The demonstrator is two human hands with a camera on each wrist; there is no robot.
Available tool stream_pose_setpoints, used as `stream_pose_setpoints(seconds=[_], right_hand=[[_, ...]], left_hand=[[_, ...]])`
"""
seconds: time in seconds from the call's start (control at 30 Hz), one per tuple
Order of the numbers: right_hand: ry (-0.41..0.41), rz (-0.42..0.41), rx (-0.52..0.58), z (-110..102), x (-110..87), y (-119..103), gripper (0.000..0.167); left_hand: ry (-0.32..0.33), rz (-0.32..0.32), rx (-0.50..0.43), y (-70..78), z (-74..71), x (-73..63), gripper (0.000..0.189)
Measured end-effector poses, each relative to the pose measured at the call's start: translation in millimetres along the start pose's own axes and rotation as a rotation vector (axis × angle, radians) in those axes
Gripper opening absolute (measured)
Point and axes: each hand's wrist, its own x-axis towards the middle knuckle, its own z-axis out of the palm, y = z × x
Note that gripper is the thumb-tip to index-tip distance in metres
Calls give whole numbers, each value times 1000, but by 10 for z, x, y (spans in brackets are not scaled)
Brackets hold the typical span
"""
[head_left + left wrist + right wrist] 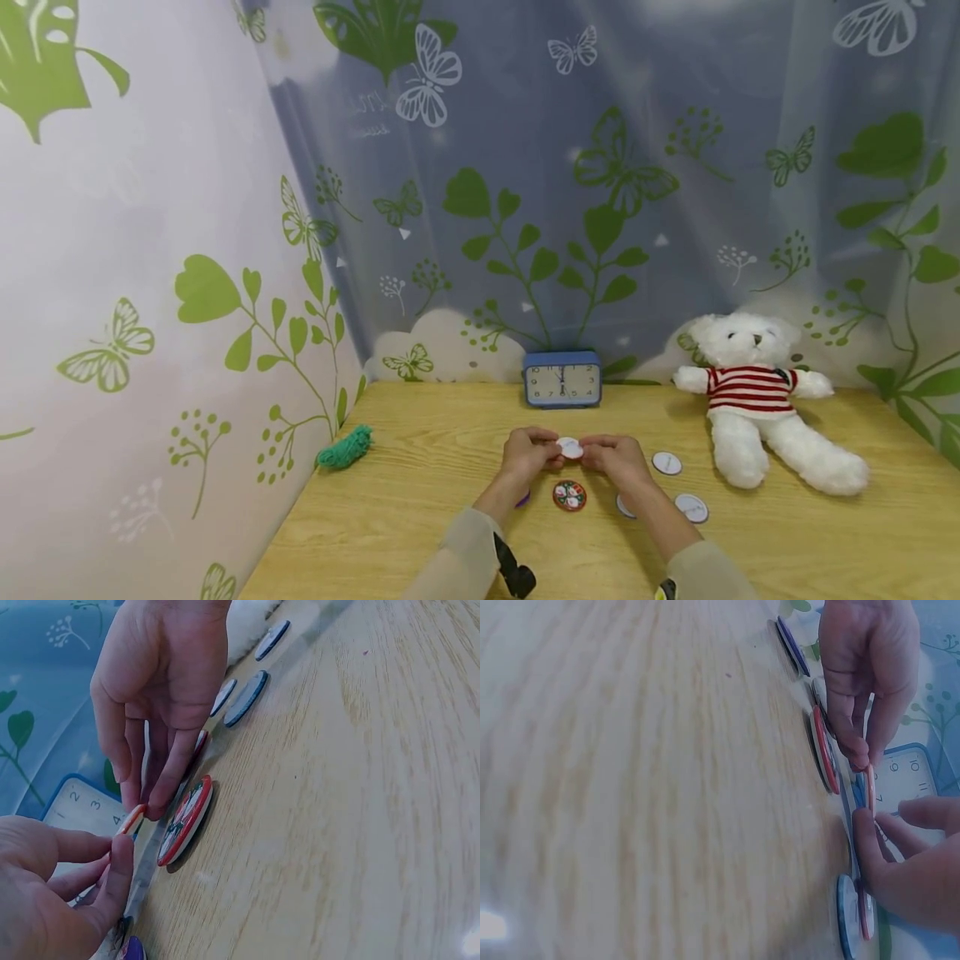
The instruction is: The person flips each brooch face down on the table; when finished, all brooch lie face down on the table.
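Both hands pinch one small round disc between them, above the wood-grain table. The disc [570, 447] shows a white face with a faint mark in the head view and an orange-red edge [869, 787] in the right wrist view. At its left side, my left hand [529, 456] grips the rim with thumb and fingertips. My right hand [618, 460] pinches the opposite rim. Just below them lies a red-rimmed patterned disc [569, 495], picture side up. A purple-edged disc [522, 498] is mostly hidden by the left wrist.
Several white-faced discs lie right of the hands, among them one farther back [667, 463], one nearer [692, 507] and one half behind the right wrist [624, 506]. A blue clock [562, 380] stands behind. A white teddy bear [752, 400] sits right; green yarn [345, 447] lies left.
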Motion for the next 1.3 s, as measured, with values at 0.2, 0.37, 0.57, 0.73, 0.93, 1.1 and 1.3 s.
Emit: stream_pose_setpoints(seconds=[0.2, 0.37, 0.57, 0.73, 0.93, 1.1, 1.3], right_hand=[[-3, 20, 20, -9, 13, -6, 34], [-6, 46, 40, -4, 11, -7, 38], [-11, 38, 38, 5, -20, -35, 40], [-7, 37, 31, 9, -29, -47, 41], [1, 43, 21, 10, -52, -52, 41], [-3, 32, 31, 11, -58, -57, 42], [0, 36, 16, 9, -56, -54, 42]], left_hand=[[-2, -13, 34, 15, 0, 1, 19], [-6, -30, 100, 27, 6, -19, 17], [2, -31, 147, 49, 45, -31, 17], [12, -33, 179, 58, 66, -42, 17], [12, -25, 199, 51, 80, -62, 16], [6, -19, 192, 53, 87, -61, 16], [-5, -33, 193, 55, 100, -48, 14]])
